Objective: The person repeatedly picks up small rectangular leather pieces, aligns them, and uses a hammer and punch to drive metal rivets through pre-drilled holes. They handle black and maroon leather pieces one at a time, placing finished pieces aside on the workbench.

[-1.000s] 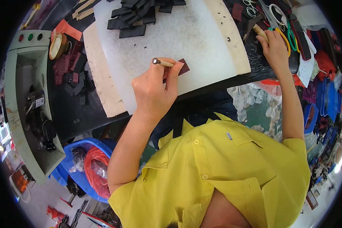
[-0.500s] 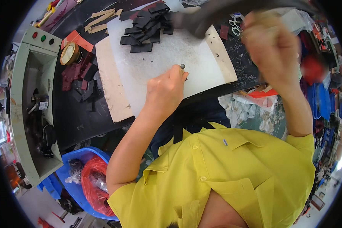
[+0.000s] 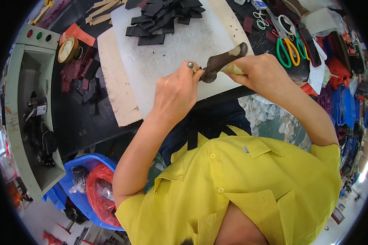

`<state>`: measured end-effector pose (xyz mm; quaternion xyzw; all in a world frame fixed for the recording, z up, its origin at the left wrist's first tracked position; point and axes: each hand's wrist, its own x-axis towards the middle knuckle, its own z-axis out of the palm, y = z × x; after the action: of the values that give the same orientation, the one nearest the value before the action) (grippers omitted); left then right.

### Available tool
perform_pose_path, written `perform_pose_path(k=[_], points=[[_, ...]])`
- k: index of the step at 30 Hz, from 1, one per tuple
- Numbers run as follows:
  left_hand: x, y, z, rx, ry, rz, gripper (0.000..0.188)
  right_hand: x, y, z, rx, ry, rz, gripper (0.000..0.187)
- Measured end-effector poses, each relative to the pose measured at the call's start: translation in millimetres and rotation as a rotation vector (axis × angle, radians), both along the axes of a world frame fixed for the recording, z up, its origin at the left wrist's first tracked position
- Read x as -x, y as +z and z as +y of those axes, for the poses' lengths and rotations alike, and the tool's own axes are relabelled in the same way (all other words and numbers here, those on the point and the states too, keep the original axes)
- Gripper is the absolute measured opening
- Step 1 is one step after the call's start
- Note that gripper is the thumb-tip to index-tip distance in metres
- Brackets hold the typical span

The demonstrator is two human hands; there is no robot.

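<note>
My left hand is closed around a small metal punch, whose round silver top pokes out above the fingers. My right hand grips the pale wrapped handle of a hammer. The dark, curved hammer head is right beside my left fingertips, near the punch; whether they touch I cannot tell. Under both hands lies a white cutting board, and the punch's lower end is hidden by my fingers. A pile of flat black strips covers the board's far part.
Beneath the board is a beige slab on a black table. Maroon and black scraps and a tape roll lie at left, beside a grey-green metal cabinet. Green- and yellow-handled scissors lie at right. A blue tub stands lower left.
My right hand has swung the hammer down and inward, from the blurred raised position to beside my left hand. The left hand still holds the punch. The view has shifted slightly.
</note>
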<state>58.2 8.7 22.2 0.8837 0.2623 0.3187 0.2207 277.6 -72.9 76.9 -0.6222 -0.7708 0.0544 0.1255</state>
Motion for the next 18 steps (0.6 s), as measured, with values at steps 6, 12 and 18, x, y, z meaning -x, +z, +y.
perform_pose_path(k=[6, 12, 18], points=[[-1, -10, -5, 0.655, 0.187, -0.405, 0.012, 6, 1, -3, 0.052, 0.038, -0.075, 0.028], [-5, -7, -8, 0.621, 0.226, -0.379, 0.011, 7, 6, -3, 0.078, 0.029, -0.065, 0.027], [-6, -9, -8, 0.475, 0.236, -0.268, 0.012, 4, 2, -4, 0.075, 0.032, -0.055, 0.026]])
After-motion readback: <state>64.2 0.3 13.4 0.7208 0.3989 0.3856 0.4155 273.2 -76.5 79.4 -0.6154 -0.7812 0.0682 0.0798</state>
